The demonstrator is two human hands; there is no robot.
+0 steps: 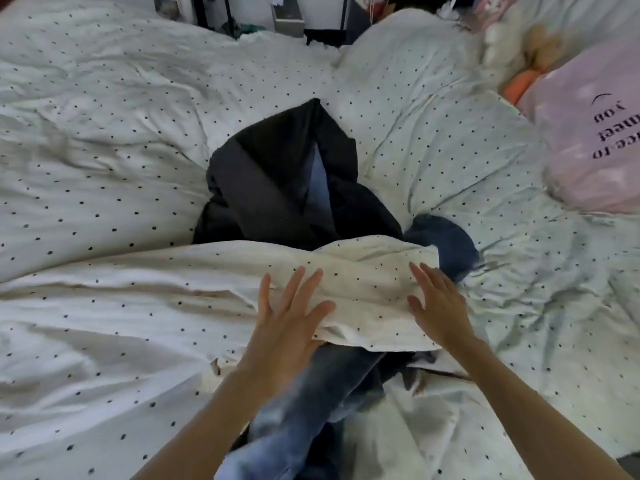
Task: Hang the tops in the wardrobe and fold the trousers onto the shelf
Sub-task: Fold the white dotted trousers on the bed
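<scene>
i see my left hand (289, 317) and right hand (438, 306) both released, fingers straight, pressing flat on a fold of the dotted duvet (363, 289). the dark clothes (277, 188) lie heaped beyond it on the bed; blue jeans (304, 420) trail out beneath, between my arms.

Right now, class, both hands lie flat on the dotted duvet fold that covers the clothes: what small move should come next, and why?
Probably push the duvet fold aside. The left hand and right hand rest open on it, holding nothing, and it lies across the dark garment and the jeans, so neither can be lifted freely yet.
</scene>
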